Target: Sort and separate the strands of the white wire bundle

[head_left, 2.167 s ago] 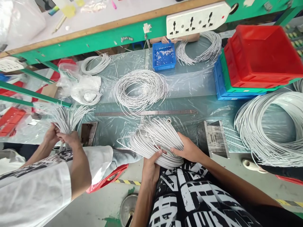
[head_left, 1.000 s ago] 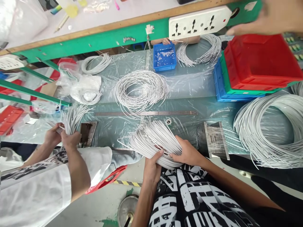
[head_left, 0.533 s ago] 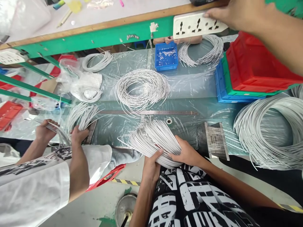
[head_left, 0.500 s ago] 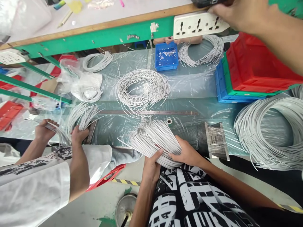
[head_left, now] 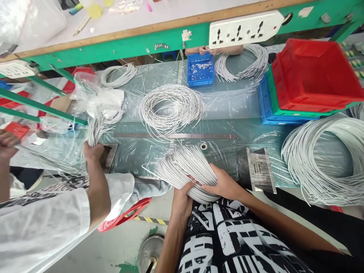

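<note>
A thick coil of white cable (head_left: 182, 167) rests at the table's front edge, close to my body. Its lower side is gripped by my left hand (head_left: 183, 199), thumb on top. From the right, my right hand (head_left: 217, 182) holds the same coil, its thumb pointing toward the other thumb. Between the thumbs shows a small reddish-brown patch that I cannot make out. A steel ruler (head_left: 199, 136) and a small white ring (head_left: 203, 146) lie just beyond the coil. Further back sits a looser white cable coil (head_left: 172, 110).
At left a co-worker's hands (head_left: 93, 149) pull white cables apart. Stacked red, green and blue bins (head_left: 315, 76) stand at right, above a large cable coil (head_left: 292, 163). A metal block (head_left: 261, 168) lies nearer. Behind are a blue tray (head_left: 200, 81) and a power strip (head_left: 247, 30).
The arm at the upper right has left the view, with the dark object there. The co-worker's far hand has swung left, drawing cables out. My hands and coil look nearly unmoved.
</note>
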`<state>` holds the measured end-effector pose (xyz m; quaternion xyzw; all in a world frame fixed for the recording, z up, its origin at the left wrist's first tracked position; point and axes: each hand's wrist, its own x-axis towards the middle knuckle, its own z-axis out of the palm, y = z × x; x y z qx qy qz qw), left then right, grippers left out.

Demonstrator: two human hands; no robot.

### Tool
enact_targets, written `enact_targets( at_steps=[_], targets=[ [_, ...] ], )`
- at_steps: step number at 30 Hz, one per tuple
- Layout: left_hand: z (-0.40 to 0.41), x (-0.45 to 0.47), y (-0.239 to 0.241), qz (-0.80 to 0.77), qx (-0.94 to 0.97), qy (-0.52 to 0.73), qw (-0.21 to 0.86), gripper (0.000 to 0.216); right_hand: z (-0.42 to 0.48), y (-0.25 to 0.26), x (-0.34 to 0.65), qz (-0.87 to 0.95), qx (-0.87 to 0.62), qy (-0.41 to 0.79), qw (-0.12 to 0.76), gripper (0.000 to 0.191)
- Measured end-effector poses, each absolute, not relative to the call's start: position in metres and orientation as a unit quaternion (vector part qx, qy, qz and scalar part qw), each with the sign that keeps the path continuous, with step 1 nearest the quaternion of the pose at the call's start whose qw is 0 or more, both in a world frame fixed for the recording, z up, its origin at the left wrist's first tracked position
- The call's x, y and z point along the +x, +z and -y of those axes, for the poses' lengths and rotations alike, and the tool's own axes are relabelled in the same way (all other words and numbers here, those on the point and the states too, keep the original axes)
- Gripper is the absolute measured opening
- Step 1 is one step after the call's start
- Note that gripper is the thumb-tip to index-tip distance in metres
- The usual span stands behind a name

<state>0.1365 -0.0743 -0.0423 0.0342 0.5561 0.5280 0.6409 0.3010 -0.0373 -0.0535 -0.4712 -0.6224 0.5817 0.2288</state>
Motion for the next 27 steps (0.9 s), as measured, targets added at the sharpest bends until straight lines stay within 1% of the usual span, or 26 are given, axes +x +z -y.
enact_targets(
  at_steps=[5,10,15,19,23,27],
  targets=[
    [0.074,0.137,-0.0396,-0.569,0.038,0.528,0.629,0.031,0.0368,-0.0527,0.2984,0.633,-0.486,0.565,0.208,0.041],
    [0.0762,0.1357,-0.0397,-0.572,0.026,0.529,0.626,0.037,0.0379,-0.0539,0.2969,0.637,-0.48,0.567,0.208,0.043],
    [0.0781,0.1347,-0.0406,-0.57,0.044,0.527,0.629,0.034,0.0404,-0.0564,0.2978,0.618,-0.485,0.573,0.235,0.041],
    [0.0767,0.1362,-0.04,-0.575,0.027,0.53,0.622,0.047,0.0416,-0.0584,0.2994,0.629,-0.478,0.575,0.213,0.045],
    [0.0775,0.1365,-0.0392,-0.581,0.024,0.528,0.618,0.057,0.041,-0.0586,0.2994,0.637,-0.472,0.575,0.201,0.037],
    [0.0788,0.136,-0.0396,-0.577,0.029,0.53,0.621,0.059,0.0428,-0.0581,0.2976,0.631,-0.482,0.567,0.219,0.033]
  ],
)
